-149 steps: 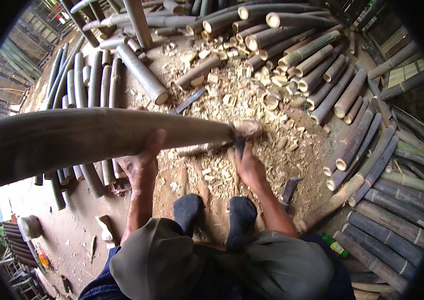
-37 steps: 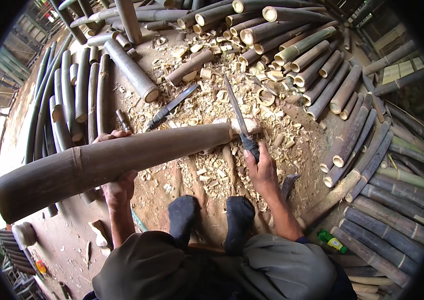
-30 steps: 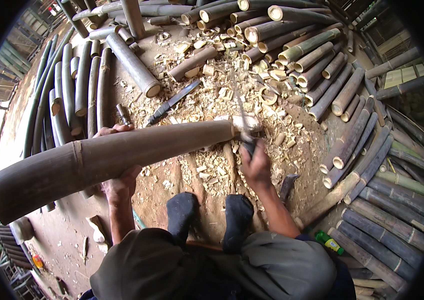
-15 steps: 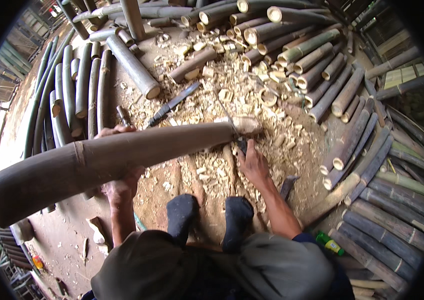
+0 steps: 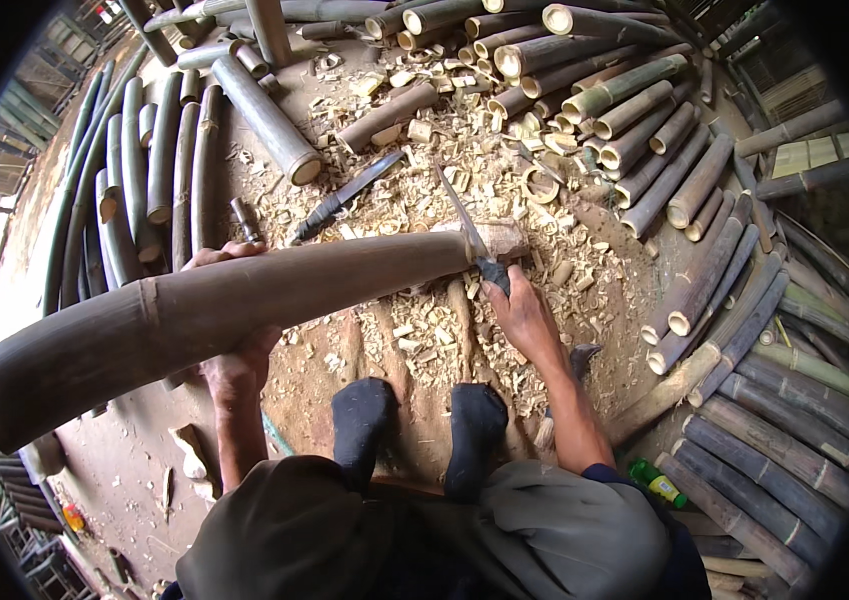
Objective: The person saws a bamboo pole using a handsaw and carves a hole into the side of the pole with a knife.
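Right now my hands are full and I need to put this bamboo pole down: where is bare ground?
Barest is the dirt at lower left, between the left hand and the stacked poles. Ahead of the dark shoes wood chips cover the ground. Right of the right hand, cut bamboo poles crowd everything.

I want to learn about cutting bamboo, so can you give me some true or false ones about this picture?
1. The right hand grips a knife. True.
2. The left hand holds a hammer. False: it holds the long bamboo pole.
3. The knife blade rests at the pole's far end. True.
4. A second blade lies on the chips. True.
5. The ground is swept clean. False: bamboo chips cover it.
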Motion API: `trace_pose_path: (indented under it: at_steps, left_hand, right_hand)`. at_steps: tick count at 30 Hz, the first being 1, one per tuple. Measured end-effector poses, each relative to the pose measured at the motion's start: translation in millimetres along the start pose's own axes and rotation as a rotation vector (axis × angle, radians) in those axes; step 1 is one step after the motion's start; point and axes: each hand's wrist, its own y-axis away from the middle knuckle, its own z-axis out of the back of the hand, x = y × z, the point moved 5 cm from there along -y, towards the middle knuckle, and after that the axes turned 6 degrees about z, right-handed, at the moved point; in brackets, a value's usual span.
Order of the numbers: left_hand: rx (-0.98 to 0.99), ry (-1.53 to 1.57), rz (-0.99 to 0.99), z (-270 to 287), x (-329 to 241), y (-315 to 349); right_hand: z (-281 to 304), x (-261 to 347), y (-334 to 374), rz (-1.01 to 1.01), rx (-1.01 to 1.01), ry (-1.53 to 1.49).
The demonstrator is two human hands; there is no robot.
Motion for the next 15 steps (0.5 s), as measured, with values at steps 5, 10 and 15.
trace_pose_path:
  at_steps: [5,10,15]
  left_hand:
    - [0.066,0.046,-0.039,2,7,-7]
    - [0.110,0.156,0.000,-2,30,-11]
    - [0.069,0.034,-0.026,5,5,-3]
  right_hand:
    - [50,83,12,0.384,-0.374,-0.123]
    - [-5,-16,4,-0.149,0.080,0.205]
    - [18,60,-3,0.047,-0.085,-0.049]
